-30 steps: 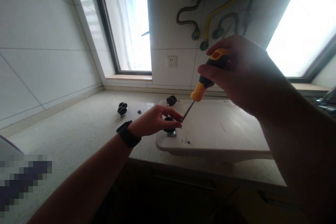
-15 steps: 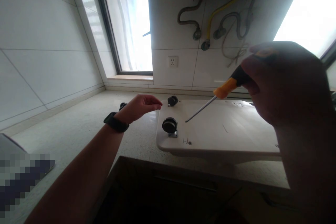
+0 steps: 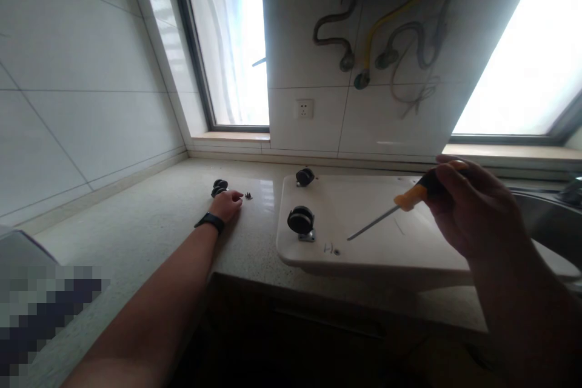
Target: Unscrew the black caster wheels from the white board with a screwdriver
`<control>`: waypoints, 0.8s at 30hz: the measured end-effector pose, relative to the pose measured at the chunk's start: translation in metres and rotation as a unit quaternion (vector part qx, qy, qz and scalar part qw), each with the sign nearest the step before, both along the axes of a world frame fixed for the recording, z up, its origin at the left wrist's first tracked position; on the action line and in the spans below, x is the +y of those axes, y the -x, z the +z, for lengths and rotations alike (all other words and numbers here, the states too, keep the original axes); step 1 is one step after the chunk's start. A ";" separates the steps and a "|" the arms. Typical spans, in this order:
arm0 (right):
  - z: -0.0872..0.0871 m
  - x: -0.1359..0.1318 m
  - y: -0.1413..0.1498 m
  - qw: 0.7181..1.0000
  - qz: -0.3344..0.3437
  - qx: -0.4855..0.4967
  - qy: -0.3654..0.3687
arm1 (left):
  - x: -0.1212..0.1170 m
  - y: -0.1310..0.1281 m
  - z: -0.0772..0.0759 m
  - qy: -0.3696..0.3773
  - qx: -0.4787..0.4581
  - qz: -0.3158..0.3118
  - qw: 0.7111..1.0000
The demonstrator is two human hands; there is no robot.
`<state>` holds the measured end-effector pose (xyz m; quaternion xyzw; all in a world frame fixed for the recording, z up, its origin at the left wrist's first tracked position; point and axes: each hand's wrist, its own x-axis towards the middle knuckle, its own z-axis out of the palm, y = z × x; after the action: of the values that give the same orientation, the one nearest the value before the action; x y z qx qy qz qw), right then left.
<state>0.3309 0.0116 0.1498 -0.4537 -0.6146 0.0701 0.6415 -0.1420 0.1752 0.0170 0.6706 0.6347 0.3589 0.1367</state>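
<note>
My right hand (image 3: 470,209) grips the black-and-orange handle of a screwdriver (image 3: 411,196). Its shaft slants down to the left over a white panel (image 3: 364,212), the tip near a pencilled mark and a small hole. My left hand (image 3: 227,205), with a black band on the wrist, rests low over the countertop, thumb and forefinger slightly apart. Just beyond its fingertips lies a small pile of screws (image 3: 248,196). Loose casters (image 3: 220,185) sit behind this hand, partly hidden. On the panel's left end stand a near caster (image 3: 301,220) with a metal plate and a far caster (image 3: 305,177).
The speckled countertop (image 3: 150,212) runs along the tiled wall. A metal sink (image 3: 550,218) lies at the right. Hoses and a yellow pipe (image 3: 377,27) hang on the wall above a socket (image 3: 304,109). A pixelated object (image 3: 45,303) is at the lower left.
My left hand has moved left and down, from beside the panel's casters to the screws. My right hand has lowered with the screwdriver, whose tip is now nearer the panel's front edge.
</note>
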 end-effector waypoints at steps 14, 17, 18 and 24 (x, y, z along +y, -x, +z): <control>-0.035 0.005 0.005 0.962 0.054 0.246 0.103 | 0.026 -0.002 -0.018 -0.020 0.049 0.037 0.998; -0.037 0.004 0.005 0.965 0.050 0.236 0.099 | 0.022 -0.001 -0.016 -0.025 0.032 0.041 0.998; -0.037 0.002 0.005 0.964 0.050 0.239 0.102 | 0.020 -0.001 -0.015 -0.026 0.023 0.042 0.999; -0.032 -0.006 0.010 0.947 0.041 0.293 0.121 | 0.003 -0.007 0.006 -0.022 -0.062 0.028 0.997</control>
<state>0.3208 0.0061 0.1176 -0.4613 -0.4045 0.3003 0.7303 -0.1346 0.1782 0.0231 0.6321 0.6352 0.4173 0.1508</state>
